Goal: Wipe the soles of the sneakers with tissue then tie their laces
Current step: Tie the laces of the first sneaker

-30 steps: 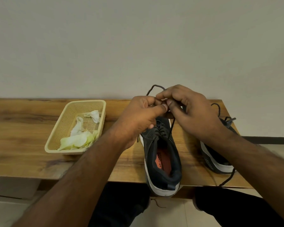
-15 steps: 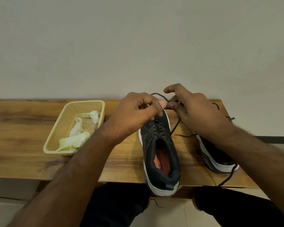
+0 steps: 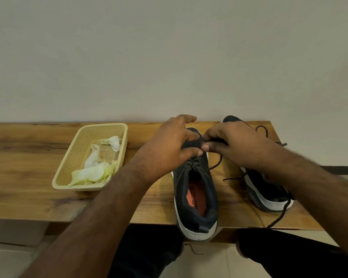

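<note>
- Head view: both hands meet over the forefoot of the near sneaker (image 3: 196, 197), where the grip is.
- Right hand (image 3: 235, 145) has fingers curled, thumb and fingertips pinching what looks like the dark lace (image 3: 216, 165) at the top of the lacing; the exact strand under the fingers is hidden.
- Left hand (image 3: 169, 149) lies on the shoe's toe side, thumb pressed toward the right thumb, other fingers fairly straight over the toe; whether it pinches lace or only steadies the upper, cannot tell.
- One lace end runs loose from under the right hand down onto the table (image 3: 28, 187), between the two shoes.
- Step in hand, as a judgement: lace-tying on the near sneaker, knot not yet formed; wiping looks done, given used tissue in the basket.
- Next move likely calls for each hand taking one lace end, crossing them, pulling snug, then forming loops.
- Near sneaker stands upright, heel hanging over the table's front edge toward the person.
- Second sneaker (image 3: 267, 189) stands just right of it, partly behind the right forearm, laces loose, one end trailing off the table edge.
- Yellow basket (image 3: 68, 177) sits well apart to the left, holding crumpled tissues (image 3: 92, 171).
- In the way: the right forearm covers the second shoe; the loose lace could snag; overhanging heel could tip if pulled hard.
</note>
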